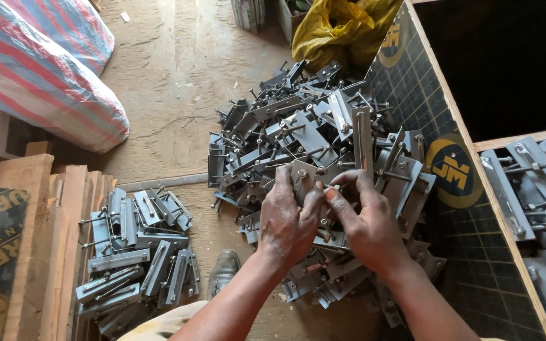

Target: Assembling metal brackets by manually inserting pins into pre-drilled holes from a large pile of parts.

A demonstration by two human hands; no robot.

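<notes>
Dirt floor (172, 95); both hands (323, 218) grip grey bolted bracket (303, 179), seemingly flat.

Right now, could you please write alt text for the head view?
Left hand and right hand together grip a grey metal bracket over a large bracket pile on a dirt floor. A smaller bracket stack lies left, a yellow bag beyond.

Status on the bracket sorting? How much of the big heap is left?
Looks done: a smaller stack of grey metal plates lies laid side by side at the left, and more plates sit in the wooden box at right. In hand: the left hand and right hand both hold one bolted plate over the heap. Left: the large loose pile, clearly the biggest share.
</notes>
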